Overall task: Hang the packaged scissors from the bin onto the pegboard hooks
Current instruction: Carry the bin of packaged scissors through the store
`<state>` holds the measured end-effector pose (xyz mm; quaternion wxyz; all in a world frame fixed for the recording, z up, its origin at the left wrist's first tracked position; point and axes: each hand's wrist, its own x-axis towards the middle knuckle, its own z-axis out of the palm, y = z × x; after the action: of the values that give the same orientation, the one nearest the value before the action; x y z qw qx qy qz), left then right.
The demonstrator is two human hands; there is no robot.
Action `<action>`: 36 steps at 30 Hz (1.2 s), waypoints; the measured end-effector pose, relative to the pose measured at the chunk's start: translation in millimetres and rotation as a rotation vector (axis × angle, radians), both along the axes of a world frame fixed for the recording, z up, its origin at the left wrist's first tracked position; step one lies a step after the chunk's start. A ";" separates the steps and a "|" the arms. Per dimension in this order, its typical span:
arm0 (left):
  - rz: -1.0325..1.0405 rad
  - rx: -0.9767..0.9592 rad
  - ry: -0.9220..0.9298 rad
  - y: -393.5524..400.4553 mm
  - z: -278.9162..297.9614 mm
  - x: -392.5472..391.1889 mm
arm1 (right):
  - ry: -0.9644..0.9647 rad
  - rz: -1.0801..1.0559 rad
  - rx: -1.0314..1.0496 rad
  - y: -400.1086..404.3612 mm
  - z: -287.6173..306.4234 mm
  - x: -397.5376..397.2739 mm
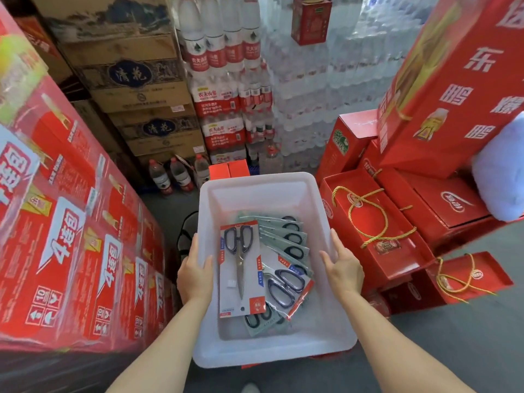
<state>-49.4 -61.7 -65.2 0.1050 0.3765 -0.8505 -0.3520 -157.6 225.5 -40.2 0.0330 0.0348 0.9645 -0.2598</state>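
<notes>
- I am holding the white rectangular plastic bin (pixel 272 191) by its two long sides, carrying it in a stockroom aisle between stacked red printed cartons (pixel 71 245) and red gift boxes with gold cord handles (pixel 377 222).
- The carded scissors packs (pixel 283 251) are lying inside the bin on its floor – a fanned heap, with one long white-and-red card of blue-handled scissors (pixel 241 268) lying flat on top.
- No pegboard or hooks are showing in this view, so hanging is not yet begun; I judge the step in hand to be bringing the bin to the display.
- To do it well: I am keeping the bin level so the heap is not sliding, both grips even, and watching the boxes close on each side.
- My left hand (pixel 195 273) is clasping the left rim, thumb hooked over the wall into the bin, fingers pressed together along the outside.
- My right hand (pixel 343 265) is resting on the right rim – fingers loosely together and extended along the wall, thumb pointing inward.
- Both forearms are reaching forward and down, roughly symmetric.
</notes>
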 end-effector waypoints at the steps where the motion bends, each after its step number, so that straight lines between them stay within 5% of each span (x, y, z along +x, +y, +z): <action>1: 0.003 0.004 0.016 -1.6 1.7 4.8 | 0.011 0.001 -0.023 -2.6 0.2 3.3; 15: 0.233 -0.110 0.063 30.4 38.8 111.7 | 0.077 0.215 -0.130 -6.0 29.4 54.8; 28: 0.539 -0.008 0.078 171.0 28.6 294.4 | 0.014 0.488 -0.113 83.2 31.5 177.2; 36: 0.781 0.014 0.036 217.2 25.3 423.0 | -0.046 0.755 -0.035 70.1 24.2 265.9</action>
<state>373.6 155.4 -39.9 0.2433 0.6664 -0.6388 -0.2977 108.3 295.6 -16.1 0.1484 -0.3177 0.9039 -0.2449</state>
